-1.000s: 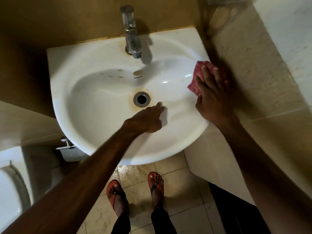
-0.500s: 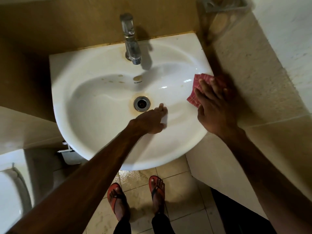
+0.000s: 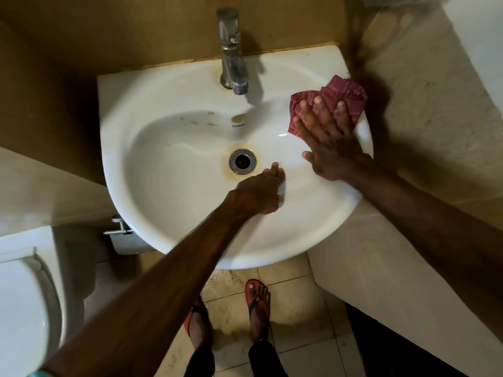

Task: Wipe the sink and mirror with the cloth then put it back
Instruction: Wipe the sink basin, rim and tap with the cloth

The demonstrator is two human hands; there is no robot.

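tan-tiled bathroom, white sink (image 3: 168,213) in the corner. your right hand (image 3: 328,140) presses the red cloth (image 3: 343,91) flat, fingers spread, on the sink's back right rim. left hand (image 3: 258,191), loosely curled and empty, rests by the drain (image 3: 242,161).

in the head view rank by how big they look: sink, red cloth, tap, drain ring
1. sink, by far the largest
2. red cloth, partly hidden under the right hand
3. tap, close to the cloth, so that order is unsure
4. drain ring, smallest
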